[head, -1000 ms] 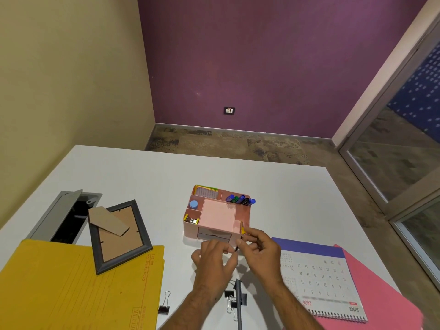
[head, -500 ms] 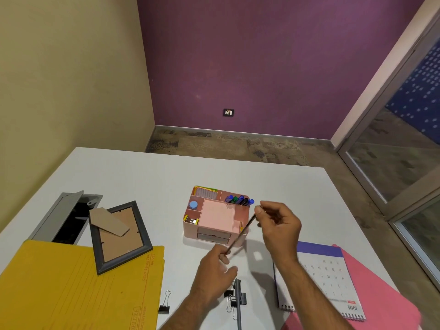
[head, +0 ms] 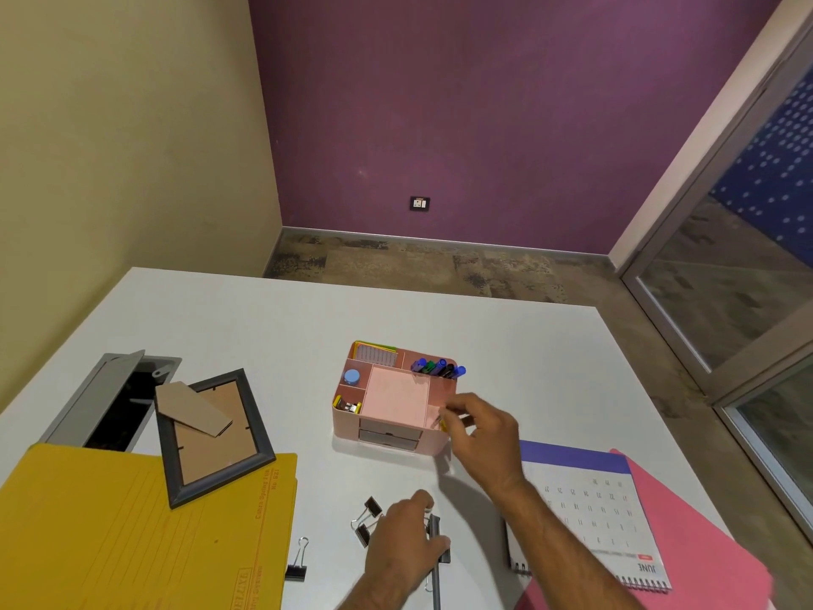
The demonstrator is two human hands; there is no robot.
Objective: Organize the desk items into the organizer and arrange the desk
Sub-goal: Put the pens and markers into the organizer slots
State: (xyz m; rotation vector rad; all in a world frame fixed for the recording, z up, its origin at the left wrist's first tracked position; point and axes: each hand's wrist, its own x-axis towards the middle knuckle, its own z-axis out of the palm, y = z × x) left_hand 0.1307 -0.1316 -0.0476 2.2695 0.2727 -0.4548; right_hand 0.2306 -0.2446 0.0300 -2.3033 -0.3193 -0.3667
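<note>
The pink desk organizer (head: 387,446) stands mid-desk, holding several markers (head: 437,368), a pink note pad, a blue round item and small clips. My right hand (head: 484,433) is at its front right corner, fingertips pinched together over the small corner compartment; whatever they hold is hidden. Near the front edge my left hand (head: 404,548) curls over a grey bar-shaped tool (head: 435,583). Two black binder clips (head: 367,519) lie just left of that hand and another binder clip (head: 297,565) lies further left.
A yellow folder (head: 110,534) lies front left with a grey picture frame (head: 211,438) face down on it. An open grey cable hatch (head: 110,398) is behind. A June desk calendar (head: 589,508) lies on a pink folder (head: 712,561) front right.
My right hand carried a thin dark stick from mid-air down to the organizer's front right corner. My left hand let go of the stick's lower end and dropped onto the grey tool.
</note>
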